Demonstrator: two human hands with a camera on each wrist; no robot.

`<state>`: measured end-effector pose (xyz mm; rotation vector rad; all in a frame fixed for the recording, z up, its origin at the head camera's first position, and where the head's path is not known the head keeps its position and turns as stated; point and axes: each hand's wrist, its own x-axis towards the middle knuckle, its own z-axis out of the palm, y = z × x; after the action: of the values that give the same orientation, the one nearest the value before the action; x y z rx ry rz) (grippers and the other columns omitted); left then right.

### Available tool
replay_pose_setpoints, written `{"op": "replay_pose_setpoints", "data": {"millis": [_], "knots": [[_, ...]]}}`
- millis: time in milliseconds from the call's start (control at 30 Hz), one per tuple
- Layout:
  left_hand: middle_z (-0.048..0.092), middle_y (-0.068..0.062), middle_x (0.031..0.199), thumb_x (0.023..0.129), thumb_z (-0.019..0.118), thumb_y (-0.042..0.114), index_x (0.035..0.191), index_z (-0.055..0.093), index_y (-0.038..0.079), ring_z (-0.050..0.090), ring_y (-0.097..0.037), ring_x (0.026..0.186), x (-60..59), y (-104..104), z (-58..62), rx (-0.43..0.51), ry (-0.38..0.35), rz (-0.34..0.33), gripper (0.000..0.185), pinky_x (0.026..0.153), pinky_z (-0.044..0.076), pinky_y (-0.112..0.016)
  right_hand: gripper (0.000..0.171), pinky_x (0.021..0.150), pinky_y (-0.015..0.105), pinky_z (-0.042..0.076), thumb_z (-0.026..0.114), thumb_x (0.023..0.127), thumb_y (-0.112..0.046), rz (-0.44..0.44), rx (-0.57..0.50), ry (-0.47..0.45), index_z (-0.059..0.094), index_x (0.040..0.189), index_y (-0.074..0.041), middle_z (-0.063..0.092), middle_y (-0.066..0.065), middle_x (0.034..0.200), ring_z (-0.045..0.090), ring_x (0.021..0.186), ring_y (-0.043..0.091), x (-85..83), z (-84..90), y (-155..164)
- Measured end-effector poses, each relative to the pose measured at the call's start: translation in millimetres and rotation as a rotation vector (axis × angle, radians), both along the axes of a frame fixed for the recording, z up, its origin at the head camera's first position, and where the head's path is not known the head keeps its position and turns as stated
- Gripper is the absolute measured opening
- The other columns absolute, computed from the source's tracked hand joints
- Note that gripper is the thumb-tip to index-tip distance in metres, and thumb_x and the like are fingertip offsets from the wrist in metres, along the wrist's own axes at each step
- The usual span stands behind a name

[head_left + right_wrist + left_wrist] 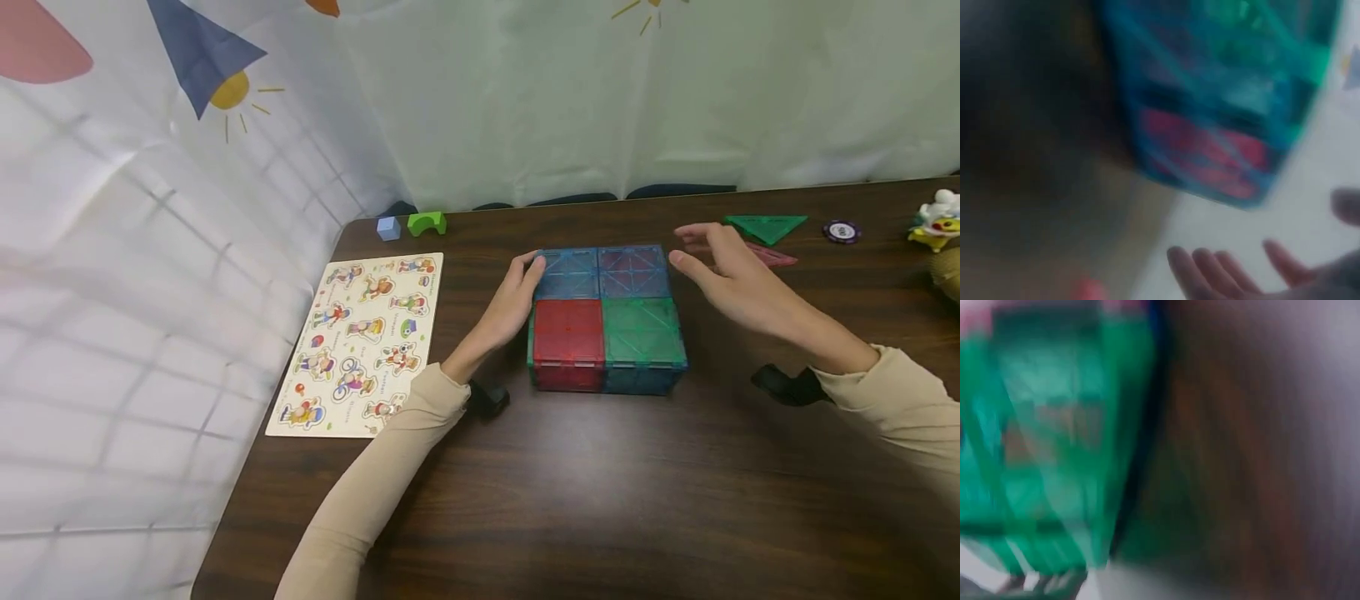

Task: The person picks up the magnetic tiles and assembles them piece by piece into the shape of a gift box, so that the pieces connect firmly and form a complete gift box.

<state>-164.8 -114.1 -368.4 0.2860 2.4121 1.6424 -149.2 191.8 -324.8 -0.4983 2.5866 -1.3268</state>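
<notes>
A low box of clear magnetic tiles [606,317] sits mid-table, its top made of two blue squares, a red one and a green one. My left hand [517,296] lies along its left side, fingertips touching the far left corner. My right hand [723,267] hovers just right of the box with fingers spread and holds nothing. The left wrist view is a blur of green tile [1054,437]. In the right wrist view the blurred blue and red tiles [1210,119] appear above my spread fingers [1210,278].
A wooden picture puzzle board [360,342] lies at the left. A blue cube [387,227] and green arch block [427,222] sit at the back left. Green [765,226] and pink [772,255] triangle tiles, a poker chip [841,231] and a toy [937,221] lie at the right.
</notes>
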Motion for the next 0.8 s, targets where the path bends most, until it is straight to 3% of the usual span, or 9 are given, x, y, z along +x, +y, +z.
{"op": "replay_pose_setpoints", "data": {"millis": [133, 233, 400, 500, 633, 700, 800], "knots": [[0.031, -0.012, 0.167, 0.115, 0.029, 0.041, 0.161, 0.03, 0.003, 0.028, -0.024, 0.155, 6.6, 8.4, -6.0, 0.175, -0.059, 0.12, 0.061, 0.126, 0.024, -0.042, 0.065, 0.112, 0.07, 0.031, 0.027, 0.116, -0.033, 0.01, -0.061, -0.183, 0.006, 0.164, 0.006, 0.02, 0.041, 0.16, 0.035, 0.141, 0.059, 5.4, -25.6, 2.3], [0.033, -0.011, 0.166, 0.114, 0.031, 0.039, 0.161, 0.032, 0.002, 0.028, -0.022, 0.154, 8.3, 14.4, -12.3, 0.27, -0.068, 0.183, 0.06, 0.126, 0.022, -0.041, 0.069, 0.116, 0.069, 0.028, 0.025, 0.116, -0.038, 0.025, -0.096, -0.27, -0.002, 0.165, 0.003, 0.013, 0.039, 0.164, 0.03, 0.146, 0.057, 10.8, -34.5, -3.6], [0.032, -0.009, 0.167, 0.111, 0.031, 0.039, 0.161, 0.032, 0.004, 0.025, -0.021, 0.156, 12.4, 22.6, -19.7, 0.321, -0.052, 0.238, 0.061, 0.127, 0.019, -0.043, 0.074, 0.118, 0.072, 0.018, 0.027, 0.115, -0.043, 0.024, -0.057, -0.279, -0.004, 0.166, 0.001, 0.006, 0.034, 0.169, 0.013, 0.154, 0.054, 14.7, -34.9, -10.2], [0.031, -0.009, 0.167, 0.11, 0.032, 0.039, 0.162, 0.032, 0.004, 0.024, -0.022, 0.156, 13.6, 26.9, -21.5, 0.339, -0.049, 0.248, 0.062, 0.127, 0.019, -0.044, 0.074, 0.118, 0.073, 0.018, 0.027, 0.115, -0.043, 0.026, -0.049, -0.281, -0.002, 0.166, 0.002, 0.008, 0.035, 0.168, 0.014, 0.153, 0.055, 12.8, -34.3, -6.6], [0.03, -0.01, 0.167, 0.11, 0.033, 0.039, 0.162, 0.029, 0.005, 0.026, -0.023, 0.155, 13.9, 32.2, -20.6, 0.35, -0.061, 0.226, 0.062, 0.126, 0.021, -0.046, 0.064, 0.114, 0.069, 0.03, 0.03, 0.116, -0.037, 0.031, -0.033, -0.2, 0.019, 0.163, 0.006, 0.027, 0.036, 0.161, 0.032, 0.146, 0.055, 0.6, -34.7, 13.8], [0.03, -0.01, 0.167, 0.11, 0.033, 0.037, 0.163, 0.028, 0.005, 0.027, -0.023, 0.154, 13.6, 34.6, -19.8, 0.355, -0.07, 0.21, 0.061, 0.125, 0.023, -0.044, 0.055, 0.109, 0.063, 0.038, 0.037, 0.116, -0.03, 0.021, 0.015, -0.104, 0.036, 0.157, 0.007, 0.036, 0.034, 0.154, 0.04, 0.14, 0.054, -9.5, -34.3, 31.5], [0.033, -0.01, 0.165, 0.11, 0.032, 0.035, 0.163, 0.028, 0.006, 0.031, -0.024, 0.152, 13.5, 38.2, -18.0, 0.37, -0.085, 0.183, 0.06, 0.124, 0.027, -0.043, 0.04, 0.104, 0.063, 0.039, 0.051, 0.111, -0.013, 0.014, 0.158, 0.063, 0.052, 0.145, 0.009, 0.04, 0.034, 0.149, 0.041, 0.136, 0.054, -26.8, -33.6, 61.9]]}}
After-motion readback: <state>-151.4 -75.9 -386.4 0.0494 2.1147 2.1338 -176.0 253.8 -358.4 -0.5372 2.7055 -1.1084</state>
